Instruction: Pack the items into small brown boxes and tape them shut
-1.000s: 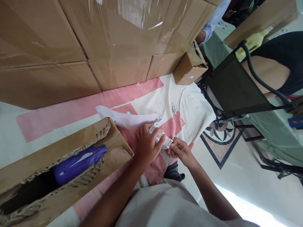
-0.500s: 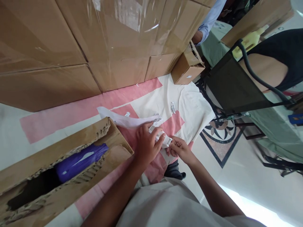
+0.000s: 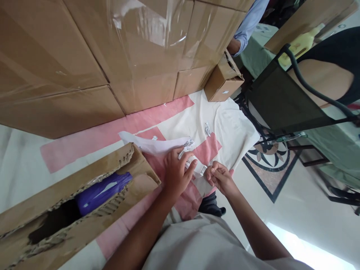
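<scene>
My left hand (image 3: 177, 168) is closed around a small white plastic device (image 3: 198, 167), pressing it down on the pink and white cloth. At the device's right end, close to its small slot, my right hand (image 3: 221, 177) has thumb and fingertips pinched together. What these fingers hold, if anything, is too small to make out. A long white paper strip (image 3: 157, 145) runs leftward from beside my left hand. Small shiny silvery pieces (image 3: 189, 143) lie by the device's far end, with another silvery bit (image 3: 207, 129) farther off on the cloth.
A torn-open cardboard box (image 3: 146, 168) with a purple package (image 3: 102, 192) inside stands at left. Large taped cartons (image 3: 152, 75) wall off the back, beside a smaller box (image 3: 222, 84). A person's sleeve (image 3: 249, 28) shows behind it. At right, someone sits in a dark chair (image 3: 287, 97).
My right hand has drawn slightly away from the device's end, its fingers curling in more. My left hand keeps its hold. The whole view has shifted a little.
</scene>
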A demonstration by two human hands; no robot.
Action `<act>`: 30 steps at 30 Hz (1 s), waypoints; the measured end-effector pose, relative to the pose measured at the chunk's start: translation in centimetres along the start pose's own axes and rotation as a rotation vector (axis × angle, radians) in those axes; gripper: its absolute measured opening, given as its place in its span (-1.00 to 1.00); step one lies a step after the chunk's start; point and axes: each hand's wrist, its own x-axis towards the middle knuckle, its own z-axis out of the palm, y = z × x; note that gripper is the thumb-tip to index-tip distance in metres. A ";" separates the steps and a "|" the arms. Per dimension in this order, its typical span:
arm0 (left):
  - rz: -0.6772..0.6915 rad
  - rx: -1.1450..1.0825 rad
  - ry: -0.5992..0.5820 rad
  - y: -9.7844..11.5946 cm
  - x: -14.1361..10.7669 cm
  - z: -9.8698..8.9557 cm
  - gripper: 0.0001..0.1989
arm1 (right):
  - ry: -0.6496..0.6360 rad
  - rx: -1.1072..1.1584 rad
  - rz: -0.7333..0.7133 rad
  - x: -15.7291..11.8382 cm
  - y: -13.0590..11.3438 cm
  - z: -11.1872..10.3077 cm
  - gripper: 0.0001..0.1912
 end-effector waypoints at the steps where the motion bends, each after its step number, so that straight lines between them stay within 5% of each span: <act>1: 0.003 0.000 0.003 0.0 0.0 0.0 -0.69 | 0.015 0.013 -0.017 -0.1 0.1 -0.1 -0.54; 9: 0.013 0.015 0.018 0.0 -0.1 0.1 -0.70 | 0.073 -0.226 -0.184 -0.9 -3.1 1.0 -0.46; 14: 0.028 0.038 0.019 0.0 -0.2 0.1 -0.70 | -0.020 -0.483 -0.131 0.8 -5.4 3.3 -0.36; 30: 0.028 0.006 0.016 -0.3 -0.1 0.0 -0.67 | -0.062 -0.607 -0.106 2.9 -6.2 3.8 -0.43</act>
